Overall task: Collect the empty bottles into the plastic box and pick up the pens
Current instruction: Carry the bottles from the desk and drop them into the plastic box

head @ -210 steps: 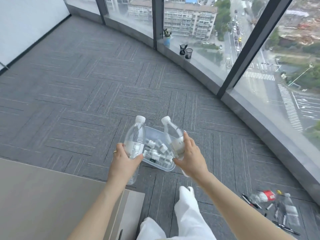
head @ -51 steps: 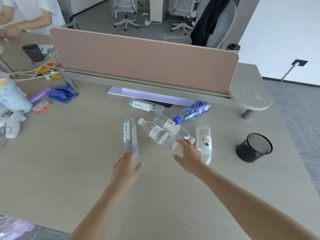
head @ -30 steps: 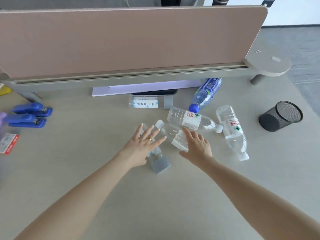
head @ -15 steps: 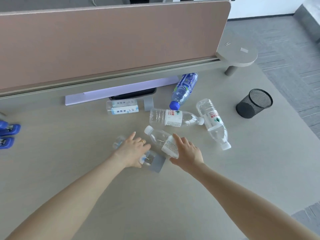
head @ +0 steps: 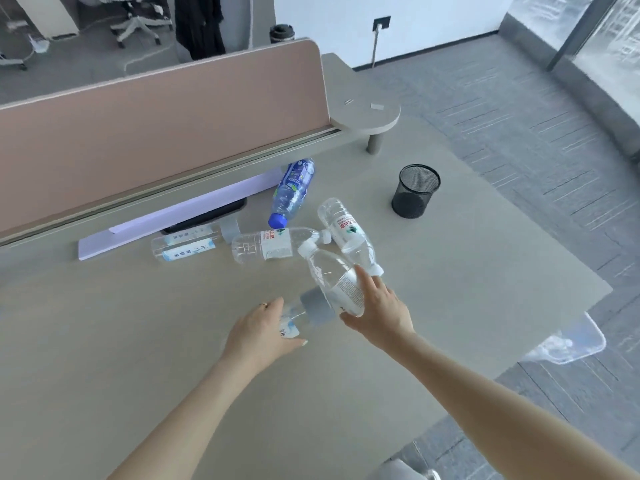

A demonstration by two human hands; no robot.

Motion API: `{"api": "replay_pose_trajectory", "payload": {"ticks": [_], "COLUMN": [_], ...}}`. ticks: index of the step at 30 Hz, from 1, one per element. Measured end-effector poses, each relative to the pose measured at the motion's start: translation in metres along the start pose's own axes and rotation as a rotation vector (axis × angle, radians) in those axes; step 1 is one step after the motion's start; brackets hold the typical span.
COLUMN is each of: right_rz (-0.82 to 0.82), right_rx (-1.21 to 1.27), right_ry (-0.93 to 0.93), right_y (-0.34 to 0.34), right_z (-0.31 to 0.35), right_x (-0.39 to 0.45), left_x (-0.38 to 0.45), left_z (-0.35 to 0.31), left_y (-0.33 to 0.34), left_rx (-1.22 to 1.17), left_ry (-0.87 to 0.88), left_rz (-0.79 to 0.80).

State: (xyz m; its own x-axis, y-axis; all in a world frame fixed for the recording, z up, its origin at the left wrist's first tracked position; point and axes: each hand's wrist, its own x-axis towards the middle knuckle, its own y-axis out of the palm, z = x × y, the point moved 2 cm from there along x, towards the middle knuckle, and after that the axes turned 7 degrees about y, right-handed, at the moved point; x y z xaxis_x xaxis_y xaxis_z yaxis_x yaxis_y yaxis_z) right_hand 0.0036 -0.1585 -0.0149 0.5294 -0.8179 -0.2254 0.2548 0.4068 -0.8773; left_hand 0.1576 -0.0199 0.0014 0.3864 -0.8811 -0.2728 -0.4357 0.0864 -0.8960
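My left hand [head: 265, 332] is closed around a grey-capped clear bottle [head: 310, 309], lifted just off the desk [head: 138, 341]. My right hand [head: 379, 308] holds a white-capped clear bottle [head: 332, 275], tilted with its cap pointing away. Several empty bottles still lie on the desk beyond my hands: a blue-capped one [head: 292, 192], a clear one with a red and green label [head: 273, 244], another like it [head: 346, 232], and a grey-capped one [head: 192, 240]. The plastic box [head: 571, 342] sits on the floor past the desk's right edge, partly hidden. No pens are visible.
A black mesh pen cup [head: 415, 190] stands right of the bottles. A pink divider panel [head: 156, 109] runs along the desk's far side, with a lilac sheet [head: 166, 216] below it. Grey carpet [head: 536, 133] lies to the right, office chairs behind.
Both hands have closed on the bottles they were reaching for and raised them off the desk. The view has swung right, bringing the plastic box on the floor into sight.
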Motion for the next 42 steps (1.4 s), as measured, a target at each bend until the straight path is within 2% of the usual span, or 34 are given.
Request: {"api": "replay_pose_trajectory", "payload": {"ticks": [4,13,19,24,35,42], "right_rz": [-0.057,-0.185,-0.318,-0.403,-0.477,-0.459], "right_rx": [0.062,0.086,0.112,0.15,0.177,0.189], "right_ry": [0.098,0.307,0.496,0.652,0.797,0.836], "right_y": [-0.037,-0.119,-0.173,-0.205,-0.24,-0.265], "right_z": [-0.063,-0.245,-0.351,-0.411,-0.484,-0.516], "right_x": [-0.024,-0.099,-0.152,-0.182,-0.163,-0.106], "left_x": [0.002,0.012,0.017,0.029,0.088,0.164], "left_z": [-0.073,-0.262,-0.395,-0.48,-0.573,-0.612], "left_y": [0.019,0.086,0.118,0.131,0.15,0.137], "left_rx": [-0.199,-0.521,-0.467,-0.448,-0.438,-0.43], "left_ry": [-0.061,0.024,0.232,0.357,0.481,0.451], "left_rz": [-0.051,0.13,0.239,0.295,0.418,0.46]}}
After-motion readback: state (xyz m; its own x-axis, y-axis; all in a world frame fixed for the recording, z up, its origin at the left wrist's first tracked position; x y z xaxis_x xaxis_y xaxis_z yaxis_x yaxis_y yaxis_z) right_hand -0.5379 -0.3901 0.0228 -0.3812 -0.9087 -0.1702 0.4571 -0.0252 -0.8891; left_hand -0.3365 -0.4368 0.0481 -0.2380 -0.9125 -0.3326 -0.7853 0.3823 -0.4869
